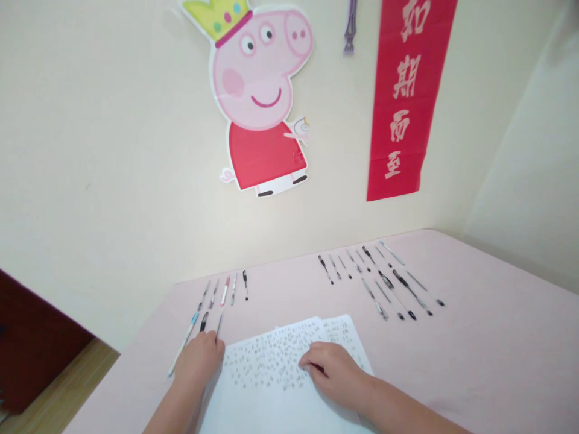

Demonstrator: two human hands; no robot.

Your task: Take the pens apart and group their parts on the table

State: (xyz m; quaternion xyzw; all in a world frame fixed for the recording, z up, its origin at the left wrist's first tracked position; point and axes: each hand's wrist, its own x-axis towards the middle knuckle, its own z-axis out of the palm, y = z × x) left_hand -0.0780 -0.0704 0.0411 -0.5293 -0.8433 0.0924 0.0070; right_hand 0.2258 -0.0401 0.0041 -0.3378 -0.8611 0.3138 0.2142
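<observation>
My left hand (199, 357) is at the left edge of the written sheets, seen from the back with its fingers curled down. A thin pen (219, 323) sticks out from under its fingertips, and the hand appears closed on it. Just beyond the knuckles a black pen (204, 320) is partly covered by the hand. To the left lies a pen with a light blue end (183, 343). My right hand (337, 371) rests on the paper (257, 404) with its fingers curled together, and nothing shows in them. Dense handwriting covers the paper's upper part.
Several pens, one a pink and white pen (225, 291), form a row at the back left of the pink tablecloth (280, 295). Two rows of pens and refills, including a black pen (409, 289), lie at the right. Behind stands a wall with a cartoon pig (266, 150) and red banner (402, 138).
</observation>
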